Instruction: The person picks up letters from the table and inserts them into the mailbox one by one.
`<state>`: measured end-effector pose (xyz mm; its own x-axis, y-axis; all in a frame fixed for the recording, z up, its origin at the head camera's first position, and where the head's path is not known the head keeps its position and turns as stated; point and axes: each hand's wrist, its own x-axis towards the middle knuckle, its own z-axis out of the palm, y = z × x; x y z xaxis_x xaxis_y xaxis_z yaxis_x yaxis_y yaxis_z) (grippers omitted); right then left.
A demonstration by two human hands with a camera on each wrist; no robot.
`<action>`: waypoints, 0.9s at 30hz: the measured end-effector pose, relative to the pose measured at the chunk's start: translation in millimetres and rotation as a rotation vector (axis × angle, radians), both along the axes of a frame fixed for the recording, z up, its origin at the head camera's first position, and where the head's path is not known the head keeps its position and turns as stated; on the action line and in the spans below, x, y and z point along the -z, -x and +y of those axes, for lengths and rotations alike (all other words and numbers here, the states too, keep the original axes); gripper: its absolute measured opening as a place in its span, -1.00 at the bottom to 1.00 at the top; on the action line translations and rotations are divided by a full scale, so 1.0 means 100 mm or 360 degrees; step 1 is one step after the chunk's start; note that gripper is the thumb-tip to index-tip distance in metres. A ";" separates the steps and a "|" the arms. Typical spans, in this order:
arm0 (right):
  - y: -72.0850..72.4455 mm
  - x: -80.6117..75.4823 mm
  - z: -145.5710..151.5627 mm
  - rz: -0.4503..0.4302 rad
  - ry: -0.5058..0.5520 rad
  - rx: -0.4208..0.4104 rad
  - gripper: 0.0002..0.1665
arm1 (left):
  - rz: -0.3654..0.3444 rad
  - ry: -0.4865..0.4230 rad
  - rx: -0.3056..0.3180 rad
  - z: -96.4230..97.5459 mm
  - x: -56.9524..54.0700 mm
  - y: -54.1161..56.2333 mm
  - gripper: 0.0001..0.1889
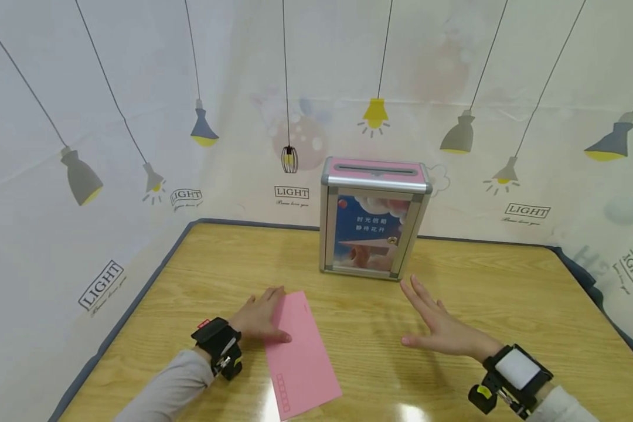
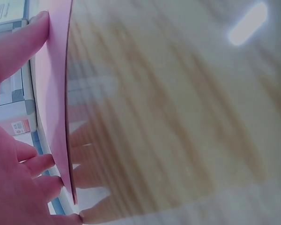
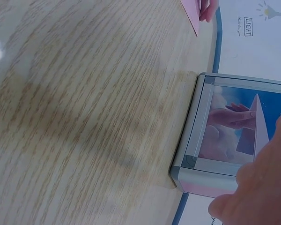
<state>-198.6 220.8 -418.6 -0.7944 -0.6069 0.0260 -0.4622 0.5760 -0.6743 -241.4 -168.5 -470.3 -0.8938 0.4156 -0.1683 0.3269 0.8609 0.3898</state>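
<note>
A pink envelope (image 1: pixel 303 357) lies on the table in the head view, with a column of small printed boxes at its near end. My left hand (image 1: pixel 262 316) rests at its left edge, thumb over the paper and the other fingers spread along the side. The left wrist view shows the envelope (image 2: pixel 56 89) nearly edge-on, with the thumb touching it. Above the table to the right, my right hand (image 1: pixel 445 329) is spread and holds nothing. Beyond it stands a silver-framed letter box (image 1: pixel 369 234) with a slotted pink top; the right hand (image 3: pixel 257 187) partly covers it in the right wrist view.
The wood-grain table (image 1: pixel 232 252) has a dark blue border along its edges. Behind it hangs a pale backdrop (image 1: pixel 242 58) printed with lamps. A keyhole lock (image 1: pixel 392 240) is on the letter box's front.
</note>
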 end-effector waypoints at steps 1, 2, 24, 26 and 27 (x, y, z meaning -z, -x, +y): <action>0.00 0.00 0.00 -0.0006 0.0004 -0.0001 0.11 | 0.0001 0.0011 -0.0002 0.00 0.00 0.00 0.16; 0.00 0.00 0.00 -0.0012 0.0007 -0.0001 0.11 | -0.0002 0.0017 -0.0005 0.00 0.00 -0.01 0.16; -0.01 0.03 0.02 -0.0045 0.0007 -0.0010 0.09 | 0.0028 -0.0106 -0.0176 0.03 0.00 0.09 0.16; 0.00 0.04 0.03 -0.0047 0.0006 -0.0006 0.08 | 0.0076 -0.0098 -0.0172 0.03 -0.01 0.10 0.14; 0.00 0.04 0.03 -0.0051 0.0006 -0.0004 0.08 | 0.0099 -0.0105 -0.0166 0.03 -0.01 0.10 0.12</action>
<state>-198.6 223.9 -423.1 -0.7934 -0.6087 0.0029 -0.4415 0.5722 -0.6911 -251.8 -165.4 -468.8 -0.9407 0.3280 -0.0866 0.2621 0.8647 0.4285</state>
